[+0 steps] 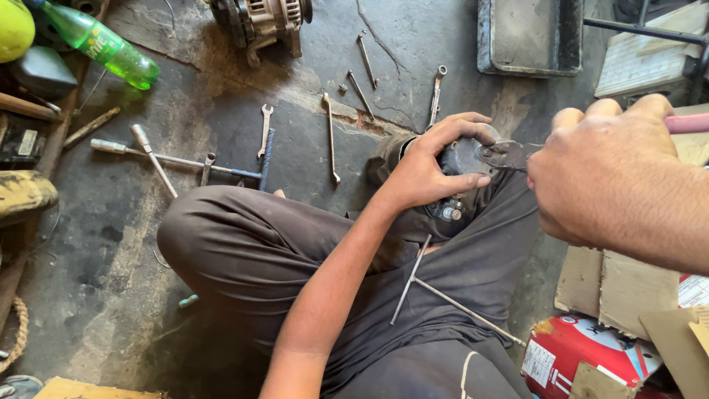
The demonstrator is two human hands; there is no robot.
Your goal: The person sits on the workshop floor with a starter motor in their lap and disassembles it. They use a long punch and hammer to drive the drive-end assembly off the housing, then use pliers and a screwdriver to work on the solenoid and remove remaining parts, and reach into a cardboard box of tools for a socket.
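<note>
1. My left hand [428, 166] clasps a round, dark grey metal motor part [461, 159] held over my lap, its fingers [458, 127] curled around its rim and far side.
2. My right hand [602, 174] is clenched around a pink-handled pair of pliers [517, 154]; the dull metal nose touches the right edge of the motor part.
3. A thin T-shaped steel rod [425, 284] lies across my dark trousers [251, 251], just below the part.
4. On the stained concrete floor [111, 281] beyond my knee lie several slim steel spanners [330, 137], well apart from my hands.
5. A long cross-shaped steel wrench [159, 157] lies further left.
6. A green plastic bottle [103, 46] rests at the top left corner.
</note>
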